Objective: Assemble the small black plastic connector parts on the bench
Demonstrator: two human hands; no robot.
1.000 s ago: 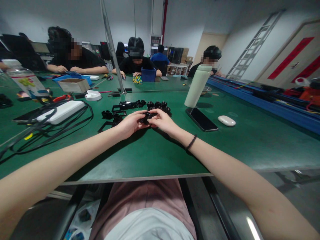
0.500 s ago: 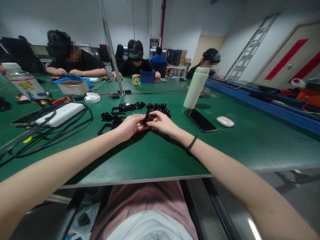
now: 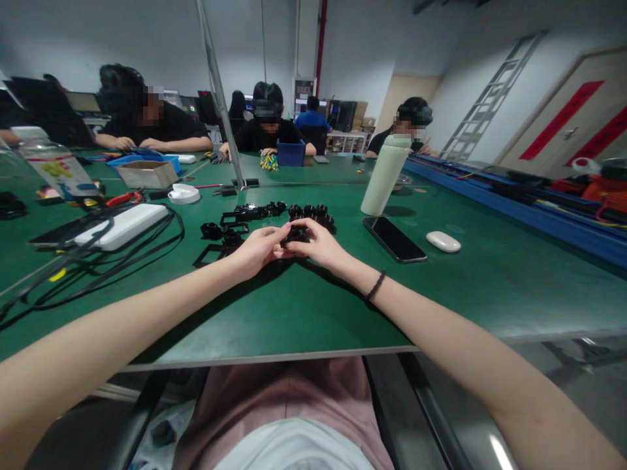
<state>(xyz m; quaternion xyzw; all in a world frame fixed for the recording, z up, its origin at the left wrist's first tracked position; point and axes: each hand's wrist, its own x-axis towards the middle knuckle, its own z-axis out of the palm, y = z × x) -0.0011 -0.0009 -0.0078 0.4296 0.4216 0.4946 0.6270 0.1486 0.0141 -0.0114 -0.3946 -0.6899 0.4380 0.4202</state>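
Observation:
Between my two hands is a small black plastic part [image 3: 296,236], partly covered by the fingers. My left hand [image 3: 262,251] grips it from the left, thumb on top. From the right, my right hand [image 3: 321,245] holds the same part with thumb and curled fingers. Just behind them a cluster of round black parts [image 3: 313,212] lies on the green table [image 3: 313,313]. Left of the hands sit more black pieces: a long one [image 3: 252,210], a chunky one [image 3: 211,231] and an open frame [image 3: 209,254].
To the right stand a pale green bottle [image 3: 386,175], a phone [image 3: 394,239] and a white case [image 3: 443,241]. At left lie a white power bank [image 3: 117,225] with black cables [image 3: 179,228], and a cardboard box [image 3: 149,175]. A metal pole [image 3: 220,98] rises behind. Several people sit across the table.
The fingers of my right hand have shifted around the black part, which now shows turned differently between the hands. The whole view has moved slightly.

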